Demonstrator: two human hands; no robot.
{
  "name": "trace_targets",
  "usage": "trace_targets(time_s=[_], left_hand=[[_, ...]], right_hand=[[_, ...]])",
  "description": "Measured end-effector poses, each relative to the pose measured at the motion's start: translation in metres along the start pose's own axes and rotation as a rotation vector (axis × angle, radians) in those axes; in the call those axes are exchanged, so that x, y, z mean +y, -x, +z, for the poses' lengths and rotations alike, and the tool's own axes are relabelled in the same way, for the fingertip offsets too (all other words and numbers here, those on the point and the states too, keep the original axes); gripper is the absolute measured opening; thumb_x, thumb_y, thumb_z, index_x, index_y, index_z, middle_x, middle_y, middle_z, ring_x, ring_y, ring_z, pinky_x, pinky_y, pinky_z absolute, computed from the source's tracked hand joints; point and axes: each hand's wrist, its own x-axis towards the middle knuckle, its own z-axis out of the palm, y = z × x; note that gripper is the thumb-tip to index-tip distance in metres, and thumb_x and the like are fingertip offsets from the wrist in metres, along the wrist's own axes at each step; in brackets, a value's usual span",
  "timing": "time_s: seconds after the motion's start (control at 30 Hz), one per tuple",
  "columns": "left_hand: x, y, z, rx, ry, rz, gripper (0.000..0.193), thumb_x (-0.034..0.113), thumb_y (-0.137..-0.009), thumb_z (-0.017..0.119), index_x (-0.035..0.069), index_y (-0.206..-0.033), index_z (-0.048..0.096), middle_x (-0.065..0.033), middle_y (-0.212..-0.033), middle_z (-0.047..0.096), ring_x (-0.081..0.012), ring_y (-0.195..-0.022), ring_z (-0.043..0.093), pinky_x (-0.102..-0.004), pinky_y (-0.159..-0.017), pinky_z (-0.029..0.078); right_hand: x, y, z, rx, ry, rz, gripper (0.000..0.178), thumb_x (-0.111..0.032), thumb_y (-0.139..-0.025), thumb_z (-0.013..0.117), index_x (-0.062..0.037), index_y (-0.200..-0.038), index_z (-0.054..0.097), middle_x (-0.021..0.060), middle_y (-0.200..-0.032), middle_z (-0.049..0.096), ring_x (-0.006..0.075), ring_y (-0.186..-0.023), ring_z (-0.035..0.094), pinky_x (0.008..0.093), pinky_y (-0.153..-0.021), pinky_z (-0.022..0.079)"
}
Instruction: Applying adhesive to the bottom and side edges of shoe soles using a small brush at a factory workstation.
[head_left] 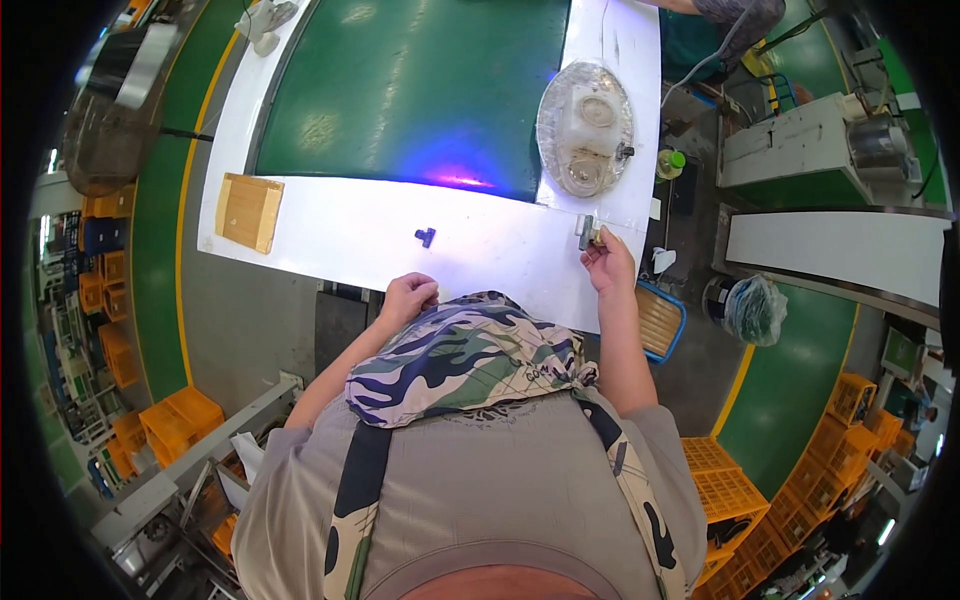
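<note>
At the table's right front, my right hand (610, 265) pinches a small grey metal fitting (585, 233) between thumb and fingers, just over the white tabletop (340, 225). My left hand (411, 296) is at the table's front edge, close to the camouflage apron. Its fingers are curled in, and whatever they may hold is hidden. Ahead of it, apart from both hands, a small dark T-shaped part (425, 237) lies on the white surface.
A green belt (400, 100) runs away beyond the white strip, with a violet-blue glow at its near edge. On the right stands a plastic-wrapped oval tray (546, 125) holding containers. A wooden block (250, 212) lies left. Orange crates (180, 422) stand on the floor. Another person's arm (680, 5) shows at the far right.
</note>
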Motion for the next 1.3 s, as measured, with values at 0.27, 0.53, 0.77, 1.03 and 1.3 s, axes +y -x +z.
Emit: trace_targets(time_s=[0.27,0.53,0.77,1.03,1.3], left_hand=[[0.004,-0.011,-0.029,-0.148,-0.369,0.213,0.025,0.015,-0.084,0.072,-0.003,-0.101,0.068,-0.0082,-0.079,0.070,-0.0113,-0.071,0.065,-0.0259,-0.065,0.053],[0.128,-0.079,-0.029,-0.037,-0.473,0.709,0.048,0.017,-0.074,0.079,-0.001,-0.116,0.062,-0.0102,-0.095,0.068,-0.0164,-0.083,0.066,-0.0306,-0.073,0.054],[0.293,-0.138,0.104,-0.111,-0.948,1.004,0.079,0.034,-0.067,0.077,0.001,-0.133,0.050,-0.0223,-0.133,0.053,-0.0341,-0.123,0.051,-0.0409,-0.105,0.042],[0.328,-0.210,0.218,-0.219,-1.530,0.937,0.108,0.040,-0.057,0.085,0.006,-0.145,0.034,-0.0221,-0.143,0.042,-0.0378,-0.132,0.042,-0.0414,-0.109,0.038],[0.335,-0.223,0.242,-0.361,-1.533,0.983,0.117,0.036,-0.052,0.086,0.005,-0.148,0.027,-0.0239,-0.136,0.047,-0.0390,-0.124,0.048,-0.0421,-0.105,0.041]], right_hand=[[0.022,0.010,0.035,0.130,0.156,-0.158,0.014,-0.018,-0.085,0.070,-0.0108,-0.091,0.060,0.0031,-0.086,0.064,0.0165,-0.075,0.060,0.0343,-0.065,0.047],[0.019,-0.002,0.050,0.280,0.547,-0.478,0.031,-0.010,-0.073,0.075,0.0006,-0.100,0.066,0.0045,-0.087,0.065,0.0128,-0.074,0.059,0.0263,-0.066,0.048],[0.000,-0.011,0.040,0.230,1.082,-0.786,0.025,-0.017,-0.068,0.069,-0.0002,-0.085,0.063,0.0196,-0.120,0.064,0.0364,-0.100,0.065,0.0388,-0.085,0.051],[-0.035,-0.030,0.034,0.073,1.100,-0.809,0.017,-0.013,-0.067,0.066,-0.0001,-0.077,0.061,0.0245,-0.129,0.057,0.0396,-0.109,0.060,0.0405,-0.092,0.049],[-0.053,-0.052,0.021,-0.104,1.149,-0.803,0.016,-0.010,-0.068,0.066,-0.0002,-0.080,0.061,0.0229,-0.132,0.057,0.0375,-0.112,0.061,0.0389,-0.093,0.049]])
